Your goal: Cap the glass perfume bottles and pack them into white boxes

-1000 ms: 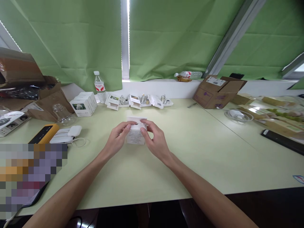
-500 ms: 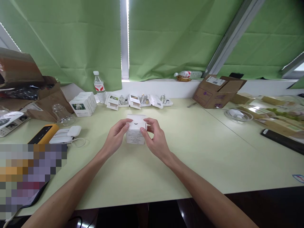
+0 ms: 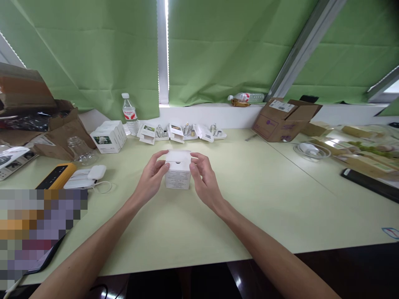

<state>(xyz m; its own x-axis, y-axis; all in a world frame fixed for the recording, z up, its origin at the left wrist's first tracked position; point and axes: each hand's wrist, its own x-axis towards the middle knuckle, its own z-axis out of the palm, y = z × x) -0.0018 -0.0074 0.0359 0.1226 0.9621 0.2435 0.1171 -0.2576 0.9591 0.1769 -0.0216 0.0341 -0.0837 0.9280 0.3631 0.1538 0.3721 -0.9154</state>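
Note:
A small white carton with fine print on its near face stands on the pale green table, in the middle. My left hand grips its left side, fingers curled over the top edge. My right hand grips the right side, thumb and fingers pressed on the closed lid. Both forearms reach in from the bottom of the view.
Behind stand a row of opened small boxes with little bottles, a stack of white cartons, a water bottle and a glass jar. Brown cardboard boxes sit right and left. A yellow device and white charger lie left.
The carton's top flap, raised a second ago, now lies folded down flat. My fingers have shifted from the flap to the sides and lid.

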